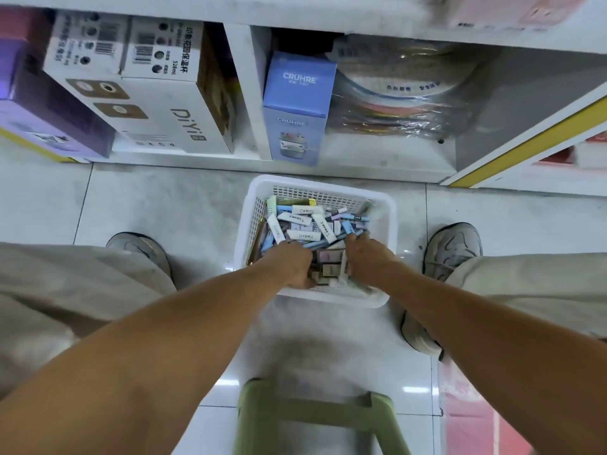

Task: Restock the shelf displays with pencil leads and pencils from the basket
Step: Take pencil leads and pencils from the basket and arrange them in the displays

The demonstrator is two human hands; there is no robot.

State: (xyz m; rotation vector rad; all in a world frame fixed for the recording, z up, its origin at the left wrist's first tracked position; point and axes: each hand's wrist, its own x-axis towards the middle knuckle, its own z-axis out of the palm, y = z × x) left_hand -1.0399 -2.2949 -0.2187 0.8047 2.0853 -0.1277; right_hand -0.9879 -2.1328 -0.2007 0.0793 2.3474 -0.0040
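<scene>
A white mesh basket [384, 205] stands on the tiled floor between my feet, below the bottom shelf. It is filled with several small white, blue and purple pencil lead cases [303, 224] and pencils in a loose heap. Both my hands reach down into its near half. My left hand [292, 264] has its fingers curled down among the cases at the near left. My right hand [364, 254] digs in at the near right, its fingertips against blue cases. What each hand holds is hidden by the knuckles.
The bottom shelf holds white DiYi boxes [170, 110], a purple box [49, 116], a blue CRUHRE box [297, 106] and a wrapped stack of coloured rings [397, 100]. A green stool [315, 418] stands below me. A pink item [476, 418] lies at bottom right.
</scene>
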